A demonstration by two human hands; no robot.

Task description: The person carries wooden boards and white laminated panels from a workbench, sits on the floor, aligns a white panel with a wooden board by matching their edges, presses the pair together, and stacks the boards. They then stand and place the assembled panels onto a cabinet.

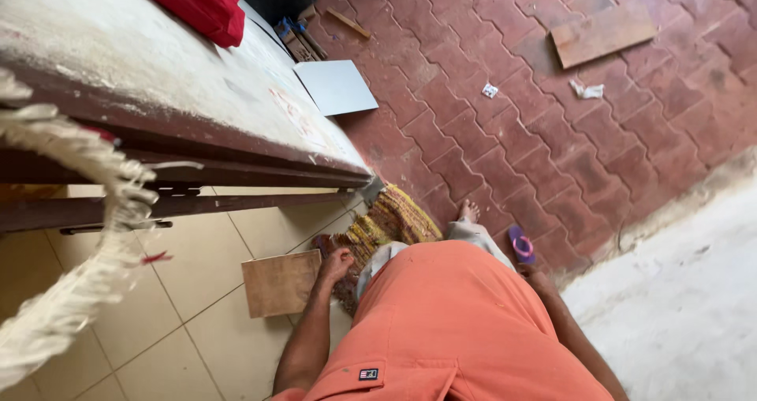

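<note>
The small wooden board (281,283) lies flat on the pale tiled floor (189,346), just under the edge of the bench (158,93), with its right side beside the striped rag mat (394,220). The person's left hand (337,264) hangs right at that side, at or on the board's upper right corner, fingers loosely curled and gripping nothing. The board lies to the left of the hand, its long side running away from it. The right hand (527,268) is near a purple sandal (520,244) on the far side of the body, well apart from the board; whether it is open or closed I cannot tell.
</note>
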